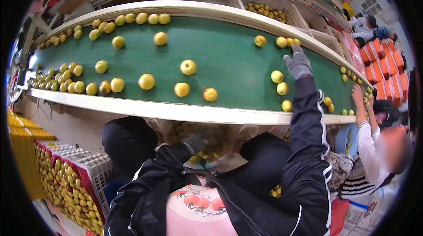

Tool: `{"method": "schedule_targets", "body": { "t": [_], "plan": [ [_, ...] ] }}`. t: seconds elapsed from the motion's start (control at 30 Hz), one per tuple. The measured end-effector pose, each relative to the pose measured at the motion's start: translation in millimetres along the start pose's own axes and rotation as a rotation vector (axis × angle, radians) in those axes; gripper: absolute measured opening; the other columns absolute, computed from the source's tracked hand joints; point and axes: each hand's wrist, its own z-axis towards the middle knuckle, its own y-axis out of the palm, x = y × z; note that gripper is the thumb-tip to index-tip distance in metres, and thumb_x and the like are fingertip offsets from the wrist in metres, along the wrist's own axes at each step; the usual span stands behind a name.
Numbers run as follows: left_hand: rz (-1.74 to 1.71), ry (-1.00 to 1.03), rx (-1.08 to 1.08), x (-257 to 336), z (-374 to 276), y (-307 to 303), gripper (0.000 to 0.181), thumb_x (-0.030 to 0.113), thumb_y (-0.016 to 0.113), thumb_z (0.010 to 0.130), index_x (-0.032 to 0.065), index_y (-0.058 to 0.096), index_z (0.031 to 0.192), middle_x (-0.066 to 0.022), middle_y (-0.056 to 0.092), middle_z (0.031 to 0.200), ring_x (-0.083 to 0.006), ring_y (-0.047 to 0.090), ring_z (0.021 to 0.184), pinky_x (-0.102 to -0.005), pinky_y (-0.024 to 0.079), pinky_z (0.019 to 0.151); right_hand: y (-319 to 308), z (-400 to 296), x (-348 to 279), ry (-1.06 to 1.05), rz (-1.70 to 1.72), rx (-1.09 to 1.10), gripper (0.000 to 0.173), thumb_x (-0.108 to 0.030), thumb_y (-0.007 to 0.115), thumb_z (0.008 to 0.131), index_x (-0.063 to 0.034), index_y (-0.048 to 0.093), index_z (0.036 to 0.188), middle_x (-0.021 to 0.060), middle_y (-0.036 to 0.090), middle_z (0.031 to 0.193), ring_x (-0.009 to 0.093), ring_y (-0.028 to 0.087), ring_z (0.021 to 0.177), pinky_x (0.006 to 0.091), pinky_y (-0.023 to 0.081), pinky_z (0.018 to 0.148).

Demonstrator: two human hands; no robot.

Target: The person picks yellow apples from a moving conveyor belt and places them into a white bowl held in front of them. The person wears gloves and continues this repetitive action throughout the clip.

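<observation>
A green conveyor belt [224, 54] crosses in front of me, dotted with round yellow-green fruits, some with reddish patches. My right hand [298, 63], in a grey knit glove, reaches over the belt, its fingertips at a small yellow fruit [296, 42] by the far rail; whether it grips it I cannot tell. Two fruits, one of them a yellow-green fruit [277, 77], lie just left of that hand. My left hand [194, 144], gloved too, is low between my knees, over a tub of fruits [218, 161] below the near rail. Blur and shade hide what its fingers hold.
The belt's white near rail [198, 113] runs above my knees. A plastic crate of fruits [96, 173] stands at lower left, beside yellow crates [24, 130]. At right a person [370, 156] reaches onto the belt, near a blue tub [342, 140]. Orange boxes [385, 64] are stacked beyond.
</observation>
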Motion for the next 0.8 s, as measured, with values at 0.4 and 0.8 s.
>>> {"method": "schedule_targets", "body": {
  "t": [0.4,0.8],
  "plan": [
    [-0.344,0.078,0.129,-21,-82,-44,0.029,0.019,0.052,0.081,0.0055,0.055,0.106,-0.0146,0.061,0.093,-0.0282,0.058,0.085,-0.0348,0.045,0.077,8,52,-64,0.34,0.337,-0.244,0.023,-0.012,0.057,0.073,-0.0062,0.058,0.095,0.0068,0.055,0.079,0.018,0.051,0.068,0.0273,0.042,0.06],
    [-0.235,0.271,-0.048,-9,-151,-113,0.027,0.026,0.051,0.082,0.0071,0.056,0.099,-0.0148,0.061,0.087,-0.0321,0.057,0.081,-0.0379,0.045,0.071,-25,10,-365,-0.574,0.177,-0.518,0.036,-0.006,0.058,0.069,-0.0161,0.055,0.104,0.0144,0.052,0.109,0.029,0.052,0.1,0.0338,0.042,0.085]
  ]
}}
